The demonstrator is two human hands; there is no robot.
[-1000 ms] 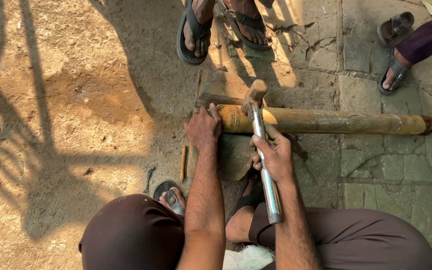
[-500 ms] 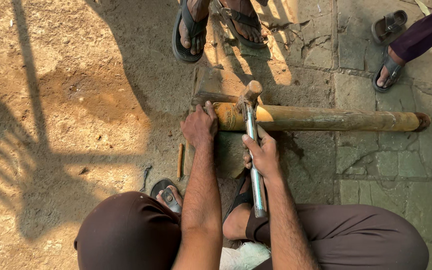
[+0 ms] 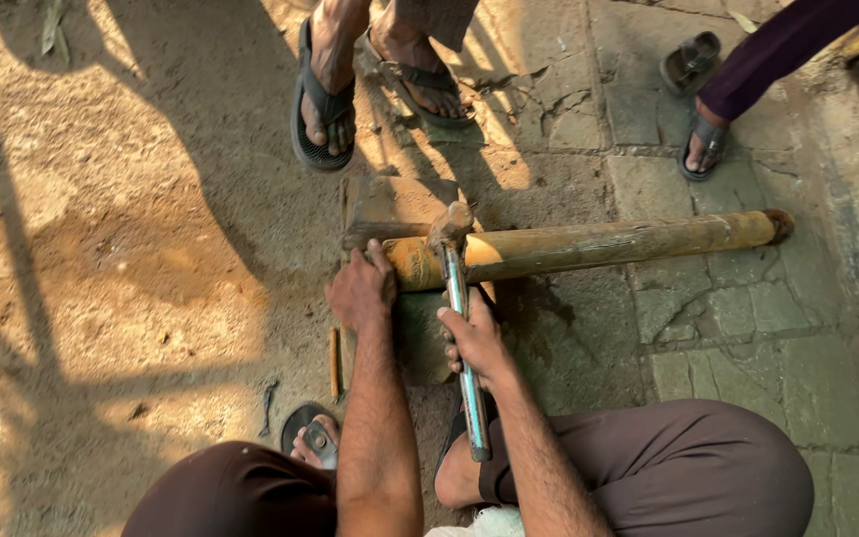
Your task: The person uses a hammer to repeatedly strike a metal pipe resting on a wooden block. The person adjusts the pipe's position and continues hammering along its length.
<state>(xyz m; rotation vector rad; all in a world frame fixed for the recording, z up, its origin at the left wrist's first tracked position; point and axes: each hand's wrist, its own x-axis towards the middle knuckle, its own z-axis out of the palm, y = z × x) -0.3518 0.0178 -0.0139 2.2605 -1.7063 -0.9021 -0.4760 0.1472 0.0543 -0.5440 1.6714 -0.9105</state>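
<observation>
**Hammer head on the pipe end, both hands closed**

The pipe (image 3: 599, 244) lies on the ground, running from the frame's centre out toward 3 o'clock, its near end propped on a block (image 3: 390, 204). The left hand (image 3: 362, 290) is closed over that near end, fingers curled across the top. Just to its 3 o'clock side, the right hand (image 3: 476, 340) is wrapped tight around the metal handle of a hammer (image 3: 461, 338). The handle runs from 6 o'clock up to 12 o'clock, and the hammer's head sits on the top of the pipe, right beside the left hand's fingers. The pipe thus lies at 12 o'clock of both hands, touching the left one and met by the hammer held in the right.

A short stick (image 3: 334, 363) lies on the ground at 7 o'clock of the left hand. A bystander's sandalled feet (image 3: 325, 104) stand at 12 o'clock of the block, well clear of the pipe. Another person's foot (image 3: 703, 149) rests on the paving toward 2 o'clock.
</observation>
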